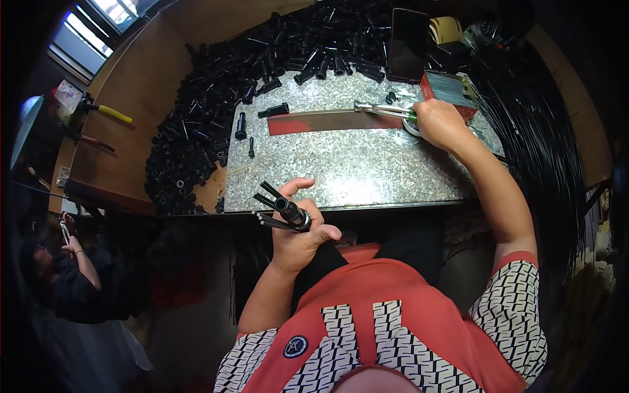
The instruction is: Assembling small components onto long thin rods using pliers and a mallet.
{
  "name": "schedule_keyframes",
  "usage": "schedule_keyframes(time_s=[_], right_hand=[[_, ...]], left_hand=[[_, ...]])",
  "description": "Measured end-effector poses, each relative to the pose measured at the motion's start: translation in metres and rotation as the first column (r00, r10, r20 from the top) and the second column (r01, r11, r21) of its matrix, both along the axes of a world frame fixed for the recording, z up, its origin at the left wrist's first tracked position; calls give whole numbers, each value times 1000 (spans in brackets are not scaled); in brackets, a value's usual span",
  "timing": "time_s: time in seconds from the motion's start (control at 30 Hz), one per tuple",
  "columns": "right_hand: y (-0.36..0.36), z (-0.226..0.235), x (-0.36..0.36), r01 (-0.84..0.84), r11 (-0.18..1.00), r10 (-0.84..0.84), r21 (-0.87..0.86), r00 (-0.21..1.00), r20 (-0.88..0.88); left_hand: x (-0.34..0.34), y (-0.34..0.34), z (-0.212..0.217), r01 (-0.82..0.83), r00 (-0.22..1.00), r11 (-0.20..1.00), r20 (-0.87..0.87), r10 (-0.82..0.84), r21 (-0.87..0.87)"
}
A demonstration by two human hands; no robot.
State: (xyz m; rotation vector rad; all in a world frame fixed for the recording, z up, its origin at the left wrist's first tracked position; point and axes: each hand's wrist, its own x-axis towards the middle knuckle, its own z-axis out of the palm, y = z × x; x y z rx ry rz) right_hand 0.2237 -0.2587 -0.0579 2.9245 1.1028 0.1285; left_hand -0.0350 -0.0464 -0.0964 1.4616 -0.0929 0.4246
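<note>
The black tube (pixel 293 215) is just off the slab's near edge, left of centre, in the left hand (pixel 296 241); that hand is half curled round it, index finger and thumb extended, perhaps so the thin rods (pixel 268 190) can splay freely. Beyond, on the speckled slab (pixel 295 157), lies a long strip (pixel 327 122). At its right end the right hand (pixel 438 121) wraps the pliers (pixel 386 109), apparently gripped far back for leverage. Farther, black parts (pixel 177 134) are heaped round the slab, likely for easy reach.

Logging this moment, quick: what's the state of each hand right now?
Left hand: closed around a black tube and thin black rods.
Right hand: closed on green-handled pliers.
</note>
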Motion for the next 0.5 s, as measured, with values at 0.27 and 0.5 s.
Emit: schedule_keyframes(time_s=[0.27, 0.5], right_hand=[[0, 4, -5, 23, 990, -17, 141, 999, -42], [-5, 0, -8, 95, 933, -54, 346, 991, -125]], left_hand=[[-1, 3, -11, -6, 999, 1000, -35, 6, 17], [-1, 1, -13, 11, 999, 1000, -48, -10, 6]])
